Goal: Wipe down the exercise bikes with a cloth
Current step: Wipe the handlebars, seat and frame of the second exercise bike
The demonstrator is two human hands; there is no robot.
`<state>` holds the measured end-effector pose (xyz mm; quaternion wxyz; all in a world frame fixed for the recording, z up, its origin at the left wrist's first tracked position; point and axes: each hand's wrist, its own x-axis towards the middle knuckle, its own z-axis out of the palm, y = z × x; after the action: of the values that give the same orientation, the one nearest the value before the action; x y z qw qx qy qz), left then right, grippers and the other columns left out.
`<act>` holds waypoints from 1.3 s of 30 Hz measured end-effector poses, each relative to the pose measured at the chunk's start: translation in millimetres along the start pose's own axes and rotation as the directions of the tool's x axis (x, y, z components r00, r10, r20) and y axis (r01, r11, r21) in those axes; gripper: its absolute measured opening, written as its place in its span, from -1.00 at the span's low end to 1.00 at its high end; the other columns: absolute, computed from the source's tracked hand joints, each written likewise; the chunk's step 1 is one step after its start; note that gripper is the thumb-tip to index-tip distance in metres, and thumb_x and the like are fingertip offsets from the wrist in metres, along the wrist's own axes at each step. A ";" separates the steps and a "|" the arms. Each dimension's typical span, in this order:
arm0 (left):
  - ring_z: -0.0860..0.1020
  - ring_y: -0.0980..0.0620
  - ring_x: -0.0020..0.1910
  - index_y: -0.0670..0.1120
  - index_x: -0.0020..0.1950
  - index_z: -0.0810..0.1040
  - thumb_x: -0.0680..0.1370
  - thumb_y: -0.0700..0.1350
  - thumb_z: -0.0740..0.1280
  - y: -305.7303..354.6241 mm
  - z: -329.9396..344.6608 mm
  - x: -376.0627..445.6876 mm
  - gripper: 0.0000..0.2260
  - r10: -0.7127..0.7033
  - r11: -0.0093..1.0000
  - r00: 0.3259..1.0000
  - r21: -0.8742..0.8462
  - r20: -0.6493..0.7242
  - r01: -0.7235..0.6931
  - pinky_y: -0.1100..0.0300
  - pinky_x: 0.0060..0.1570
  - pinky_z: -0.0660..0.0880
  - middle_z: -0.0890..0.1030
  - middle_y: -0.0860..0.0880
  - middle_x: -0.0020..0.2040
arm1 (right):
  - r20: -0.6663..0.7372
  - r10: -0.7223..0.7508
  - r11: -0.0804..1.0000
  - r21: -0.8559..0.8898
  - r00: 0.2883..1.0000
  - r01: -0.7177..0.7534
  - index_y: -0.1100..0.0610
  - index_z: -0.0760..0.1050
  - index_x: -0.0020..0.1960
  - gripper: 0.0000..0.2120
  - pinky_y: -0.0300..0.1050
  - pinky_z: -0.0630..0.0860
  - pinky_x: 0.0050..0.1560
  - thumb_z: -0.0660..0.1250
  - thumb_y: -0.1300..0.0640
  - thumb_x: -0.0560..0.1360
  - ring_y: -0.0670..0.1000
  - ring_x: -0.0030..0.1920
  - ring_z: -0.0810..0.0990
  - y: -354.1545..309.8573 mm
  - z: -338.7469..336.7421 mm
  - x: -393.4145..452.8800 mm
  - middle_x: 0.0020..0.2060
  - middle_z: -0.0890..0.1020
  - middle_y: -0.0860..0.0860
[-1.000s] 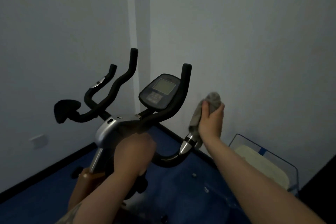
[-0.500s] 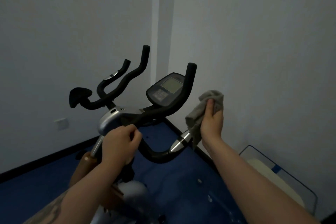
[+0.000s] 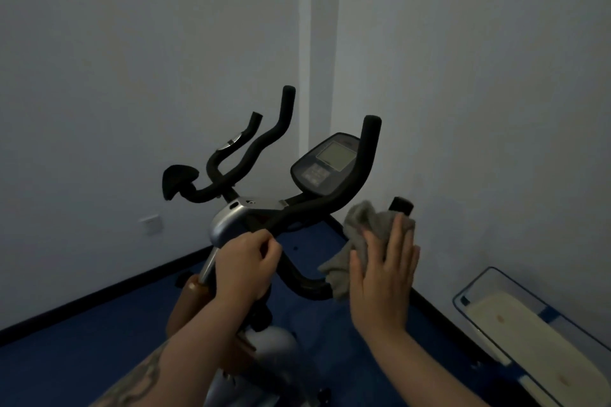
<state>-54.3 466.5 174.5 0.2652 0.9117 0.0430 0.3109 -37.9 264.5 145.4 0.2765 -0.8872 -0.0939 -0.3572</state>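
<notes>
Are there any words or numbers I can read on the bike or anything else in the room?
None can be read.
Console: its screen looks blank, and the buttons below are too blurred to read.
Grey cloth, wall socket and clear bin: no text shows.

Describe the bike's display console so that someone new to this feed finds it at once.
Start at the room corner where the two pale walls meet; the exercise bike stands in front of it. Between its black handlebars, just left of the tall right-side grip, sits the console. It is the only flat, dark oval panel there, with a pale square screen and buttons below it.
</notes>
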 end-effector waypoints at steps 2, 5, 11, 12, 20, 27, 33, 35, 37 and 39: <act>0.40 0.13 -0.48 -0.02 -0.38 0.45 0.50 -0.06 0.24 -0.5 0.4 0.2 -0.76 0.009 1.000 1.000 0.005 -0.008 -0.009 0.25 -0.49 0.19 0.43 0.06 -0.48 | 0.046 -0.100 0.995 -0.003 0.994 0.101 0.11 0.46 0.24 -0.65 0.23 0.04 0.49 0.04 -0.02 0.61 0.16 0.54 0.04 -5.2 3.5 -13.1 0.50 0.24 0.14; 0.33 0.14 -0.51 0.01 -0.40 0.39 0.49 -0.04 0.23 -2.9 0.7 -0.9 -0.74 -0.041 0.997 0.998 0.059 -0.051 0.044 0.25 -0.50 0.11 0.35 0.08 -0.50 | 0.144 -0.260 0.959 -0.081 0.955 0.273 0.12 0.54 0.12 -0.69 0.19 0.17 0.46 0.08 0.03 0.59 0.15 0.42 0.33 -31.7 13.7 -24.6 0.26 0.51 0.12; 0.28 0.14 -0.47 0.00 -0.33 0.34 0.56 -0.01 0.17 -25.2 -7.9 -7.4 -0.74 -0.020 0.973 0.996 0.229 0.091 -0.001 0.22 -0.51 0.09 0.31 0.09 -0.43 | 0.371 -0.470 0.813 -0.172 0.801 0.557 0.07 0.57 -0.09 -0.82 -0.05 0.49 -0.03 0.31 -0.03 0.49 0.05 -0.21 0.55 -34.7 -2.3 4.8 -0.26 0.58 0.02; 0.30 0.13 -0.47 0.00 -0.34 0.31 0.58 -0.03 0.17 -31.2 -11.3 -8.4 -0.72 0.022 0.971 0.992 0.232 0.122 -0.050 0.23 -0.51 0.10 0.31 0.10 -0.43 | 0.417 -0.469 0.797 -0.178 0.778 0.577 0.07 0.57 -0.07 -0.81 -0.07 0.50 -0.02 0.33 -0.05 0.49 0.04 -0.23 0.54 -30.2 -6.8 7.1 -0.27 0.57 0.01; 0.35 0.15 -0.49 0.05 -0.37 0.26 0.58 -0.07 0.16 -47.8 -14.1 -27.0 -0.70 -0.178 0.971 0.983 -0.153 0.048 0.183 0.27 -0.45 0.14 0.33 0.08 -0.45 | 0.625 0.015 0.836 -0.436 0.781 0.332 0.16 0.25 0.32 -0.68 -0.07 0.29 -0.20 0.11 0.04 0.62 0.09 -0.12 0.55 -96.3 38.1 12.1 -0.01 0.55 0.09; 0.44 0.16 -0.36 0.04 -0.39 0.29 0.56 0.05 0.10 -55.8 -10.7 -26.4 -0.68 -0.153 0.940 0.982 -0.290 0.114 0.181 0.28 -0.42 0.18 0.38 0.04 -0.46 | 0.806 -0.115 0.716 -0.338 0.581 0.610 0.08 0.17 0.46 -0.61 -0.04 0.34 -0.21 0.07 0.03 0.66 0.15 -0.03 0.54 -78.8 13.8 13.4 0.26 0.40 0.14; 0.42 0.12 -0.44 0.05 -0.36 0.33 0.56 0.06 0.09 -61.6 -6.0 -23.4 -0.71 -0.085 0.935 0.989 -0.334 0.124 0.122 0.30 -0.43 0.25 0.42 0.04 -0.44 | 0.819 -0.029 0.871 -0.260 0.572 0.417 0.02 0.32 0.23 -0.78 0.00 0.44 -0.21 0.02 -0.03 0.67 0.05 -0.19 0.46 -84.9 34.5 29.4 0.06 0.50 0.07; 0.43 0.12 -0.44 0.05 -0.35 0.34 0.56 0.04 0.10 -61.2 -6.7 -22.5 -0.72 -0.076 0.929 0.989 -0.352 0.127 0.117 0.30 -0.43 0.25 0.42 0.04 -0.43 | 0.837 -0.018 0.919 -0.202 0.547 0.339 0.03 0.35 0.19 -0.80 -0.02 0.41 -0.19 0.03 -0.01 0.66 0.02 -0.18 0.40 -92.2 46.2 36.9 0.07 0.47 0.08; 0.42 0.12 -0.44 0.06 -0.33 0.33 0.57 0.03 0.10 -61.0 -7.9 -22.9 -0.74 -0.069 0.925 0.988 -0.363 0.139 0.116 0.27 -0.43 0.27 0.42 0.03 -0.42 | 0.817 0.023 0.947 -0.203 0.576 0.250 0.06 0.34 0.24 -0.75 0.00 0.42 -0.14 0.04 -0.02 0.66 0.07 -0.12 0.47 -93.9 49.0 35.6 0.06 0.50 0.11; 0.42 0.13 -0.44 0.07 -0.32 0.33 0.58 0.03 0.11 -61.6 -9.9 -23.0 -0.74 -0.061 0.923 0.985 -0.366 0.163 0.117 0.25 -0.42 0.29 0.42 0.03 -0.42 | 0.784 0.084 0.961 -0.227 0.615 0.159 0.03 0.27 0.30 -0.65 -0.02 0.43 -0.11 0.00 -0.15 0.64 0.09 -0.07 0.54 -89.2 39.6 28.2 0.02 0.56 0.08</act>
<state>-73.3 518.1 137.1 0.4503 0.8621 0.0046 0.2324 -26.9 359.7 179.0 0.0741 -0.9806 -0.1738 0.0525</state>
